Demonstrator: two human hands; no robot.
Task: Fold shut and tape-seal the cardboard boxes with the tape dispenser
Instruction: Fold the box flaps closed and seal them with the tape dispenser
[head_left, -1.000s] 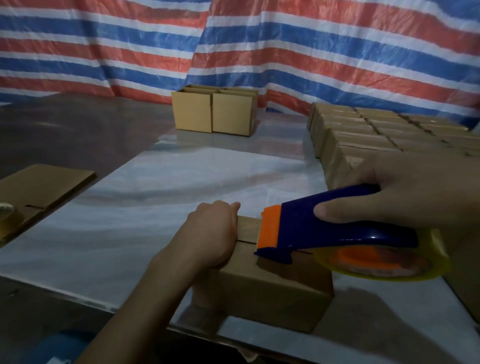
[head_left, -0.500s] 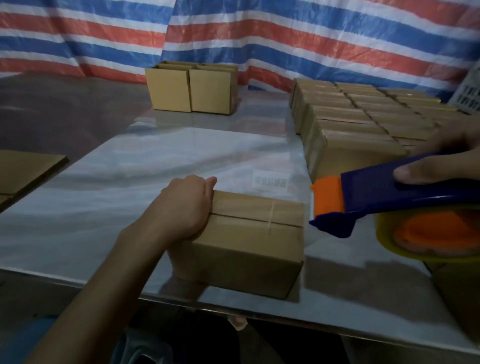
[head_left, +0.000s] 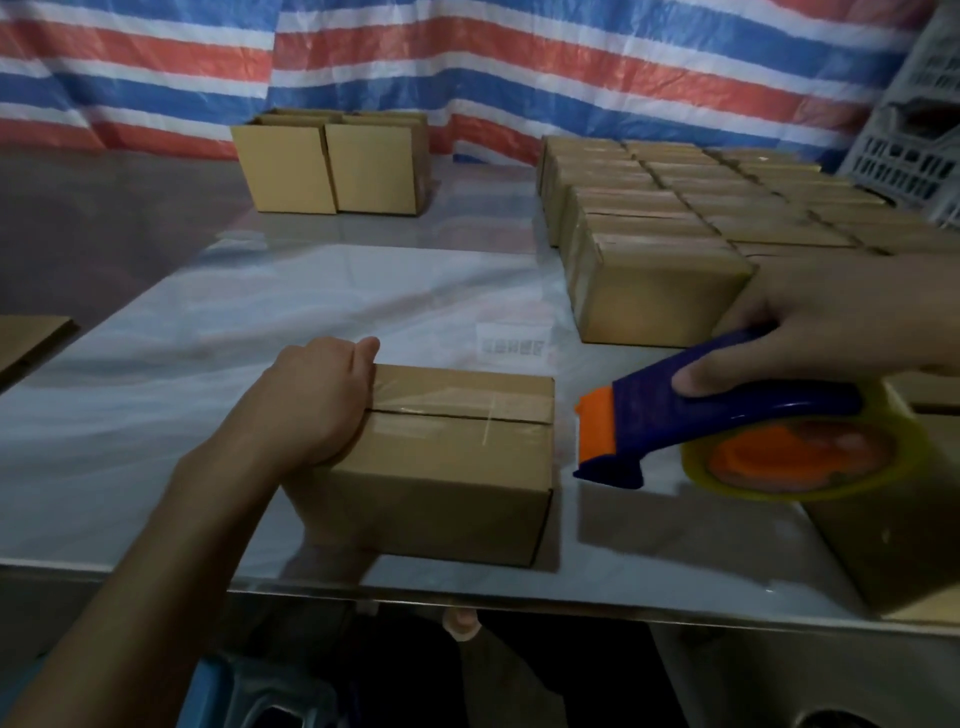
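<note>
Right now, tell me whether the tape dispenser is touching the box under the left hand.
Apart. The head view shows a strip of bare table between the orange tip of the tape dispenser and the right edge of the box.

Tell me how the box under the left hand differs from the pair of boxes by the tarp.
The near box lies shut, clear tape along its seam; the far pair stands with tops seemingly open. The left hand holds the near box; nothing touches the far pair. Both are plain brown cardboard.
</note>
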